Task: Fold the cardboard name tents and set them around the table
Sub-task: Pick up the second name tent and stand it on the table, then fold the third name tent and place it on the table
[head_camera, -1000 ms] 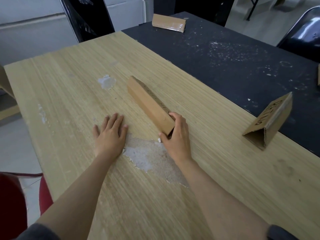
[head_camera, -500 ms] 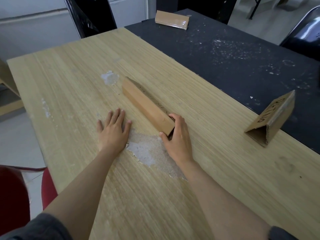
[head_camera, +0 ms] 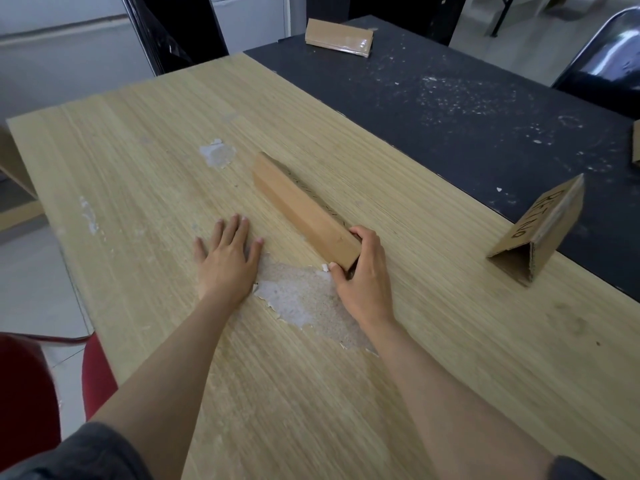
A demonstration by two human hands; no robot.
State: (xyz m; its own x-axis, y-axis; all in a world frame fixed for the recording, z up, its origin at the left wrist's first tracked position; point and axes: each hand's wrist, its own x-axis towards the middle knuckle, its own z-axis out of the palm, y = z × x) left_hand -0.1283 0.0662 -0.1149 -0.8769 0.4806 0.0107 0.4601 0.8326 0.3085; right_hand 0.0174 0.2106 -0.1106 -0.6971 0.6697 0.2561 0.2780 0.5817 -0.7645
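Cardboard name tent [head_camera: 304,211] lies folded on the wooden table [head_camera: 450,358], its near end pinched between the right hand's [head_camera: 363,282] thumb and curled fingers [head_camera: 363,233]. The left hand [head_camera: 227,265] rests flat with fingers spread, just left of it. Light, stiff and easily creased, it probably handles best held by the ends.

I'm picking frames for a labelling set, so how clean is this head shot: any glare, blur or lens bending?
Head view: sharp on both hands and the held name tent; soft, even daylight with faint shadows; glare on the tape of the far tent and the glossy black chair; wide-angle bending bows the wooden table edges; lettering on the standing tent stays legible.
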